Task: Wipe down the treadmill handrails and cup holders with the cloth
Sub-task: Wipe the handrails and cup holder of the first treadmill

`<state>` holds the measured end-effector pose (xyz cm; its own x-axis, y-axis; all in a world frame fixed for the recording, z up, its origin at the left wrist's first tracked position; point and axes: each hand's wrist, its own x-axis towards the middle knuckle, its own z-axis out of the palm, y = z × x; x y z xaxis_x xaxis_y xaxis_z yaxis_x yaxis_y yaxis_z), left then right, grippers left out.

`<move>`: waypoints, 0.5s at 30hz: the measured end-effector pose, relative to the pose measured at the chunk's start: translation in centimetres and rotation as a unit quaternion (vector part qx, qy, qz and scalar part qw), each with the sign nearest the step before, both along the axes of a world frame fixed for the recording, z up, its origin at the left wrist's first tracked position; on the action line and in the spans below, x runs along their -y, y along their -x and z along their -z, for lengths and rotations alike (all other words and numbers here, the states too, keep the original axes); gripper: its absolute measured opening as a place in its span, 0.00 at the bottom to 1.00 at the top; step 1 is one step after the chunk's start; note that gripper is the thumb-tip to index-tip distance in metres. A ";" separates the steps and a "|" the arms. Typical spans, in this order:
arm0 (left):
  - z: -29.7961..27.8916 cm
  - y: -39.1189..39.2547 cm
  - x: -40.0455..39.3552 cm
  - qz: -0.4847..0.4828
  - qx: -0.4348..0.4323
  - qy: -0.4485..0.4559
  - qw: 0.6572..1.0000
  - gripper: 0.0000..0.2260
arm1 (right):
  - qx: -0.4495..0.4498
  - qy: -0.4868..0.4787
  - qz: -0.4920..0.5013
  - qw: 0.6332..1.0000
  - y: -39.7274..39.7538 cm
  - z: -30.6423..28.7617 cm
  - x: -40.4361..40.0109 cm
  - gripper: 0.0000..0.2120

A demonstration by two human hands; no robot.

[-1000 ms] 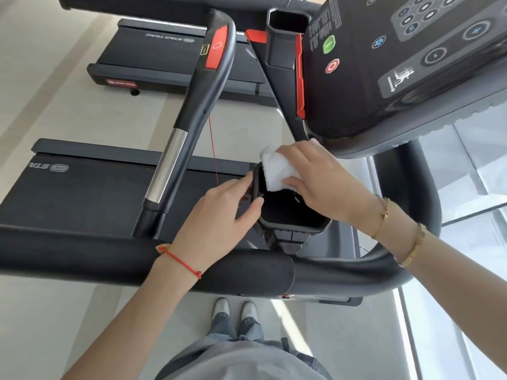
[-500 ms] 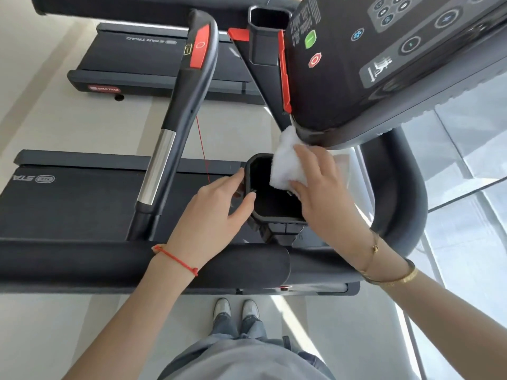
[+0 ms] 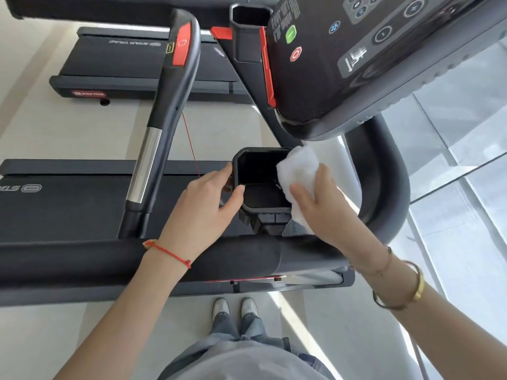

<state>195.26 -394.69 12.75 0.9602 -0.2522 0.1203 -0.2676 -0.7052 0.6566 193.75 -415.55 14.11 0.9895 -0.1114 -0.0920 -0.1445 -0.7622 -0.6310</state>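
A black square cup holder [image 3: 248, 154] sits just below the treadmill console. My left hand [image 3: 208, 207] grips its left wall, thumb hooked over the rim. My right hand [image 3: 326, 207] holds a white cloth [image 3: 297, 171] and presses it against the holder's right rim and outer wall. The padded black front handrail [image 3: 82, 259] runs across below both hands. An inner handrail [image 3: 164, 111] with a silver section and a red patch rises at the left. A second cup holder [image 3: 248, 31] stands further back by the console.
The console [image 3: 356, 50] with its buttons overhangs the top right. A curved black rail [image 3: 389, 176] wraps round the right side beside a glass floor edge. A thin red cord [image 3: 189, 144] hangs near the inner rail. Another treadmill deck [image 3: 123, 67] lies beyond.
My right hand has slid the cloth from the holder's far left inner side over to its right rim and outer wall. The left hand keeps its grip on the left wall.
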 end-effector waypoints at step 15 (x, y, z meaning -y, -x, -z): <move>-0.2 0.2 -0.2 -0.002 -0.004 0.006 1.000 0.20 | 0.066 -0.010 -0.088 0.994 3.2 -1.2 2.6 0.20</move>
